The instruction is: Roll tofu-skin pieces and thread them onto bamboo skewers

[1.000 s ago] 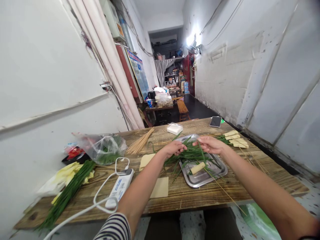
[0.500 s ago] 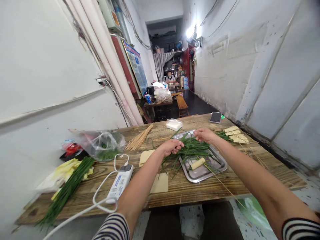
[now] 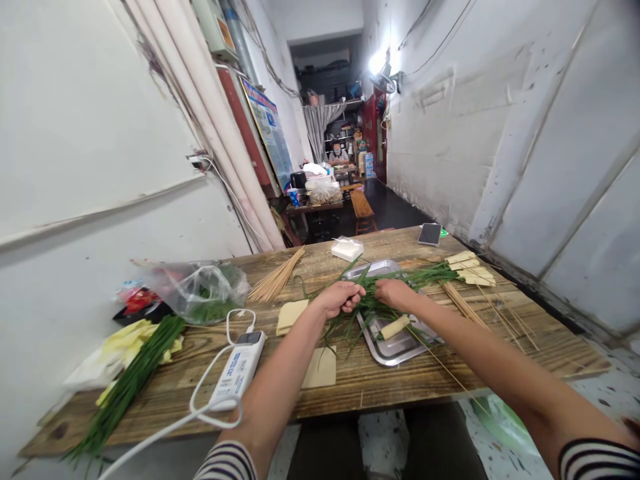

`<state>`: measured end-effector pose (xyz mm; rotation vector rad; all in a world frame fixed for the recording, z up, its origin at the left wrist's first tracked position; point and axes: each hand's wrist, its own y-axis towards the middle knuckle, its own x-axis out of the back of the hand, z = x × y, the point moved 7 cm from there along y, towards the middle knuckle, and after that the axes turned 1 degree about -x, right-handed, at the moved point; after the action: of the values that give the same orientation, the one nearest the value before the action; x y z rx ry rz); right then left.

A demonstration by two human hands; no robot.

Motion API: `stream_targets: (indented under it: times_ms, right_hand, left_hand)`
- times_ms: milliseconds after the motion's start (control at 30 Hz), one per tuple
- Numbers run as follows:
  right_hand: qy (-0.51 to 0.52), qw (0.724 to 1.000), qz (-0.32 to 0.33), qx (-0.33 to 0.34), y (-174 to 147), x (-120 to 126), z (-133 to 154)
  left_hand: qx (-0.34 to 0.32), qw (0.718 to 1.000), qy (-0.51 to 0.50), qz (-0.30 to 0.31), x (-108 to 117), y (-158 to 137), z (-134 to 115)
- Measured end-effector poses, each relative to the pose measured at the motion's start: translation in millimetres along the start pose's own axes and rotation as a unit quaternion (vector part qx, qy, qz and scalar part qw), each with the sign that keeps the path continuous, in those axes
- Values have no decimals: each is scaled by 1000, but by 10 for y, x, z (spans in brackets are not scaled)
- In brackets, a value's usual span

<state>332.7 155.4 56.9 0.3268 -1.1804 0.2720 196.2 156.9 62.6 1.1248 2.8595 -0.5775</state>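
Observation:
Over the metal tray (image 3: 364, 272), my left hand (image 3: 343, 298) is closed around some long green Chinese chives (image 3: 369, 308). Close beside it, my right hand (image 3: 395, 295) has its fingers bent down into the same chives, gripping them; its fingertips are partly hidden. A pale yellow tofu-skin roll (image 3: 395, 327) on a thin skewer lies in the tray's near part. Left of the tray are a small stack of tofu-skin sheets (image 3: 291, 316) and a single sheet (image 3: 321, 368), partly behind my left forearm.
Skewered rolls (image 3: 470, 267) and loose skewers (image 3: 463, 303) lie at right. A skewer bundle (image 3: 277, 275), a white box (image 3: 347, 249) and a phone (image 3: 430, 234) lie farther back. At left are a power strip (image 3: 239, 370) with its cable, a plastic bag (image 3: 210, 293) and a chive bunch (image 3: 135, 380).
My right hand has moved left and down, from the tray's far side to the chives near my left hand. My left hand stays nearly in place.

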Motion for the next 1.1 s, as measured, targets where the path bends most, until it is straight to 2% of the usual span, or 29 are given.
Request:
stream_targets:
  times_ms: [67, 167, 233, 267, 300, 367, 400, 467, 533, 633, 733, 800, 967, 1100]
  right_hand:
    - [-12, 1000, -26, -9, -24, 120, 26]
    - [-16, 994, -101, -43, -85, 414, 57]
    - [70, 980, -165, -83, -145, 580, 123]
    - [157, 964, -188, -101, -174, 615, 175]
    - [261, 937, -201, -116, -199, 609, 243]
    - [446, 865, -193, -128, -229, 503, 440]
    - [496, 839, -183, -128, -243, 444, 556]
    - [531, 817, -188, -123, -296, 377, 757]
    - [511, 826, -212, -110, -374, 374, 908]
    - [434, 865, -233, -91, -499, 412, 1066]
    - [376, 881, -263, -112, -624, 469, 1121]
    - [385, 875, -268, -121, -677, 495, 1159]
    - [515, 834, -175, -91, -675, 446, 1385]
    - [542, 817, -159, -112, -684, 399, 1455]
  left_hand:
    - [-25, 999, -14, -25, 39, -24, -22]
    - [-89, 991, -43, -87, 102, -78, -80]
    - [-135, 981, -69, -123, 93, -141, -126]
    - [-155, 976, -83, -131, 62, -181, -149]
    - [-172, 972, -98, -129, 11, -224, -169]
    - [-193, 969, -122, -96, -132, -321, -200]
    - [-196, 969, -127, -75, -206, -376, -206]
    - [-199, 971, -121, -54, -302, -500, -199]
    - [-196, 974, -100, -60, -328, -631, -170]
    - [-188, 978, -74, -59, -332, -820, -114]
    - [-175, 981, -76, -32, -355, -983, -63]
    - [-163, 984, -75, -17, -369, -1072, -36]
    - [-138, 989, -50, 18, -396, -1216, 20]
    - [-127, 991, -3, 37, -399, -1290, 81]
